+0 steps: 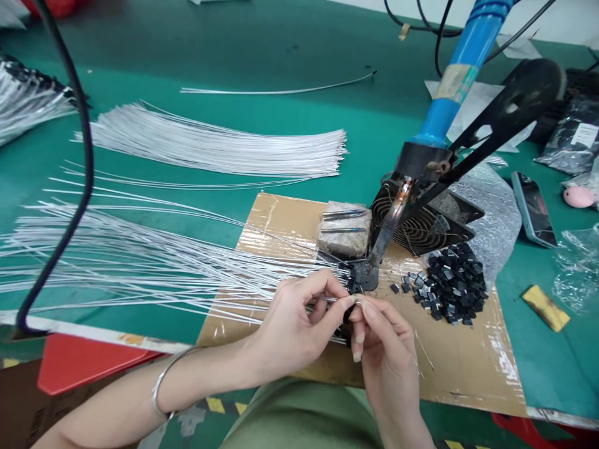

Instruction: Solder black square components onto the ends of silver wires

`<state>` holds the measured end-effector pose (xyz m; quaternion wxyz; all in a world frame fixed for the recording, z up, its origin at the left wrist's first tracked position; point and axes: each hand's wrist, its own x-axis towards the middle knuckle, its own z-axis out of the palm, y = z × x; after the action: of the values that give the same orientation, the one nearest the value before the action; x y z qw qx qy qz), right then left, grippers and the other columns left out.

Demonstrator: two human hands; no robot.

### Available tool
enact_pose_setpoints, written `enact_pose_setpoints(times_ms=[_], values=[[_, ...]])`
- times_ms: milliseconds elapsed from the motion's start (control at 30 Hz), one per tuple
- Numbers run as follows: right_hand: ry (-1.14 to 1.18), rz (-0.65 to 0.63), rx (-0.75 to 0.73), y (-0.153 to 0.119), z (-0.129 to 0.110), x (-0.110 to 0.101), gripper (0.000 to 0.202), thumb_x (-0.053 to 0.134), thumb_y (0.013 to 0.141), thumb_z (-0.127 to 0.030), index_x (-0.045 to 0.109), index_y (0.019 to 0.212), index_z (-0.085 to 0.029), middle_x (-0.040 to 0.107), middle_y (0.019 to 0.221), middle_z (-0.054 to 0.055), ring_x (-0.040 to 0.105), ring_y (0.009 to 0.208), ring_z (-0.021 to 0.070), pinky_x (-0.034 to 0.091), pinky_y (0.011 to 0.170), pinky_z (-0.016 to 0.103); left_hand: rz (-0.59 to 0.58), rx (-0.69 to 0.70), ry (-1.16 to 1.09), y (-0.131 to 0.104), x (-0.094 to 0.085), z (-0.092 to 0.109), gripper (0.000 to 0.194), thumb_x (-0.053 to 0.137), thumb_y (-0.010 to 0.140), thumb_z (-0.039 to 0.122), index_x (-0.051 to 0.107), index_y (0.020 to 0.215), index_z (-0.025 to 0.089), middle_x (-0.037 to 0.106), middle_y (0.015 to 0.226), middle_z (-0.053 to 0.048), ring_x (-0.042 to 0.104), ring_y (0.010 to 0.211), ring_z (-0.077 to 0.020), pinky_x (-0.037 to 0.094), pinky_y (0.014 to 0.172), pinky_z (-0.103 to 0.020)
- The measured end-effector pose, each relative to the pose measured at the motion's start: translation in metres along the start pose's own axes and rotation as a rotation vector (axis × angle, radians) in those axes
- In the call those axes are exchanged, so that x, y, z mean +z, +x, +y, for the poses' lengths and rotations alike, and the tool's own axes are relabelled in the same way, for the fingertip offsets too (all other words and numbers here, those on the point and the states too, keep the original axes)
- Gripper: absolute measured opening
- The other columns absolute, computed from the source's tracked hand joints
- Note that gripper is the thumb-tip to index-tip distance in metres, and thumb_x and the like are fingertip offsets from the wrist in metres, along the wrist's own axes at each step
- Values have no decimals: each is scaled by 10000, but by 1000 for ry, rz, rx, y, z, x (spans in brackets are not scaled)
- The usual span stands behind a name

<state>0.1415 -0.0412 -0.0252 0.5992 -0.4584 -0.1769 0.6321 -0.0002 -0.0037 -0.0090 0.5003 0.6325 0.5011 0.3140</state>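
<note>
My left hand (299,321) pinches a thin white wire near its right end, thumb and index finger together. Touching it at the fingertips, my right hand (386,337) is closed on a small piece too hidden to name. Loose white wires (187,249) fan out to the left, their right ends at a dark block beneath and behind my hands. Just behind my fingertips the tip of a blue-handled soldering iron (449,103) points down at a dark metal plate (367,277). A pile of small black connectors (456,280) lies to the right on the cardboard (468,374).
A neat bundle of white wires (219,143) lies at the back left. Behind the iron is a black fan (412,224). A phone (534,209), a yellow sponge (546,307) and bubble wrap (496,212) are at the right. A black cable (87,156) hangs at the left.
</note>
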Motion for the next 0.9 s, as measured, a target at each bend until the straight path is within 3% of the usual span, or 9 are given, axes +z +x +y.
enact_pose_setpoints(times_ms=[133, 300, 400, 700, 900], values=[[12, 2, -4, 1, 1, 1, 115, 853, 797, -341, 861, 815, -228, 723, 636, -1, 560, 417, 54, 530, 393, 120, 0, -22, -47, 1, 0, 0, 224, 604, 969, 310, 625, 795, 171, 477, 577, 54, 356, 491, -87, 289, 467, -228], [8, -22, 3, 0, 0, -4, 171, 823, 846, -375, 859, 865, -210, 739, 696, 9, 627, 474, 73, 582, 451, 147, -4, -150, -126, 4, 0, 4, 244, 619, 932, 371, 638, 798, 169, 580, 660, -6, 463, 557, -119, 327, 497, -246], [-27, -37, 6, -3, 1, -9, 155, 794, 888, -363, 856, 930, -227, 756, 748, 13, 665, 528, 93, 617, 504, 183, 15, -179, -147, 7, 1, 7, 228, 633, 905, 368, 633, 791, 170, 574, 649, -4, 471, 566, -124, 327, 499, -244], [-131, -31, -82, -2, 6, -12, 88, 793, 901, -311, 852, 929, -253, 756, 690, -4, 675, 510, 104, 617, 523, 202, 19, -126, -100, 5, 0, 9, 228, 628, 902, 342, 661, 761, 165, 552, 602, 13, 423, 525, -110, 328, 492, -246], [-114, -45, -66, -4, 4, -14, 81, 797, 899, -317, 850, 926, -263, 761, 700, -9, 680, 516, 99, 610, 526, 194, 13, -114, -84, 5, -1, 10, 236, 626, 904, 339, 658, 754, 160, 533, 583, 20, 385, 505, -102, 314, 481, -246]])
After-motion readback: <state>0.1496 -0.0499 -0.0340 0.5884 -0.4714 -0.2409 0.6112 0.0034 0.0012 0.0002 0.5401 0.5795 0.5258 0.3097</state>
